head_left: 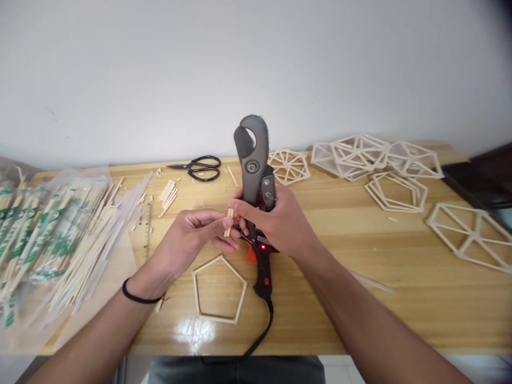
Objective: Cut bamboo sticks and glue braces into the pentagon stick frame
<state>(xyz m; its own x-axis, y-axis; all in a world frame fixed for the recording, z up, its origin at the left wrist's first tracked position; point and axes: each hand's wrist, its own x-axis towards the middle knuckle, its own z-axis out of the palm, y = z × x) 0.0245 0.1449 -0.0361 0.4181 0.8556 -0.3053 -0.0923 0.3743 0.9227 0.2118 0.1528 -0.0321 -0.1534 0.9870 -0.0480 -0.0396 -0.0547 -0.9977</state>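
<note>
From the head camera, my right hand (280,218) grips a grey cutter (253,160) upright, its hooked jaw pointing to twelve o'clock above my knuckles. My fingers are wrapped tight round its lower part, so this hand is closed on the tool. My left hand (196,234) sits at nine o'clock from the right one, nearly touching it, and pinches a short wooden stick (229,223) between thumb and fingertips; the stick stands roughly upright, right beside the cutter's lower end. Whether the stick touches the cutter I cannot tell. A black band (138,296) circles my left wrist.

Just under my right hand, at six o'clock, a black glue gun (262,266) lies on the worktop (400,309) with a red light glowing and an orange trigger showing; its black cord (262,333) runs off the near edge. At seven o'clock from my hands a stick pentagon (219,289) lies flat on the wood.

At eleven o'clock, black scissors (200,168) lie near the wall, with a small pile of cut sticks (168,196) below them. Far out at nine o'clock lies a heap of wrapped chopsticks (44,229). From one to three o'clock lie several finished stick frames (376,160), well apart from my hands.
</note>
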